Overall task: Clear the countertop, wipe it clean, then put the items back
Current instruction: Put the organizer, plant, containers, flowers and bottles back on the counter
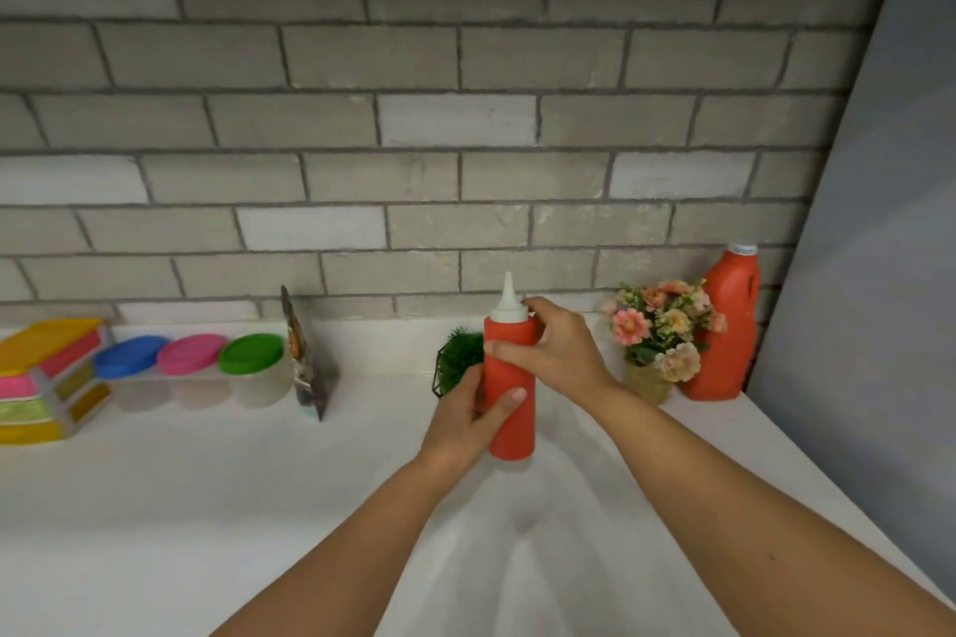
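Grey brick wall is backing a white countertop, and both hands are meeting near its middle. Starting at the fingers: the left hand is curling round the lower half of a red squeeze bottle, thumb lying across the front. The right hand is closing over the shoulder just under the white nozzle — both are gripping it, neither is slack.

The bottle is standing upright, its long axis running six to twelve o'clock with the nozzle at twelve. Whether its base is touching the countertop or hanging just above it, I cannot tell. With the bottle inside both grips, the coming move is probably turning on direction only: straight up along that axis, then away. The left hand, lower on the body, is looking like the better carrier, and the right seems to be steadying the top.

Moving outward, a small green plant is peeking out just behind the bottle at ten o'clock. A flower pot is sitting near at two o'clock, with a red jug just beyond it. At nine o'clock a packet is leaning by the wall, then three lidded jars and stacked boxes — so clearing is, by my judgement, barely begun.
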A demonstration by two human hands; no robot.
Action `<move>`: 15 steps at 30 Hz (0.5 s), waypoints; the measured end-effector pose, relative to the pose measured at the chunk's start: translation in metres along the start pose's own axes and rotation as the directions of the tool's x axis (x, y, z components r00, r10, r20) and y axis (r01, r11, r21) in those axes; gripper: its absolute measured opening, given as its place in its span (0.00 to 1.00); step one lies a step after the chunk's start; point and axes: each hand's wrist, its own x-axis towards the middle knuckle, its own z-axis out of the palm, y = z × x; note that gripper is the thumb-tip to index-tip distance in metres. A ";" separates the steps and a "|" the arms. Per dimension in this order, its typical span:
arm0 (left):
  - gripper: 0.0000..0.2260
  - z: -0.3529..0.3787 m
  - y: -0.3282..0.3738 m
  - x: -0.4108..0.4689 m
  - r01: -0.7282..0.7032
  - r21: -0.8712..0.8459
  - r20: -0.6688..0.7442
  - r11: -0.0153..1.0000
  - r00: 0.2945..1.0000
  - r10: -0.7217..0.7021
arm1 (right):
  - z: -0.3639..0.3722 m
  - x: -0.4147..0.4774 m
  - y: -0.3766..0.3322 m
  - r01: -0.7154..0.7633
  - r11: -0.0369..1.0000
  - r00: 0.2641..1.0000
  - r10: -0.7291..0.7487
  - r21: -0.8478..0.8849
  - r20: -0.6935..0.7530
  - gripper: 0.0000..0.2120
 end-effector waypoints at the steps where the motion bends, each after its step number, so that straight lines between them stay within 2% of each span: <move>1: 0.13 -0.014 -0.004 -0.001 0.003 0.024 -0.012 1.000 1.000 -0.003 | 0.013 0.002 -0.007 0.000 1.000 1.000 0.000 0.013 0.023 0.17; 6: 0.21 -0.067 -0.029 -0.001 0.049 0.107 -0.082 0.993 0.996 -0.041 | 0.073 0.015 -0.027 0.001 1.000 0.994 -0.002 0.015 0.105 0.22; 10: 0.20 -0.093 -0.053 0.007 0.030 0.145 -0.178 0.989 0.984 -0.004 | 0.110 0.025 -0.036 -0.001 1.000 0.992 0.003 -0.013 0.123 0.23; 15: 0.18 -0.107 -0.081 0.023 0.081 0.164 -0.257 0.983 0.966 -0.036 | 0.146 0.041 -0.039 -0.024 0.998 0.989 0.031 -0.051 0.143 0.25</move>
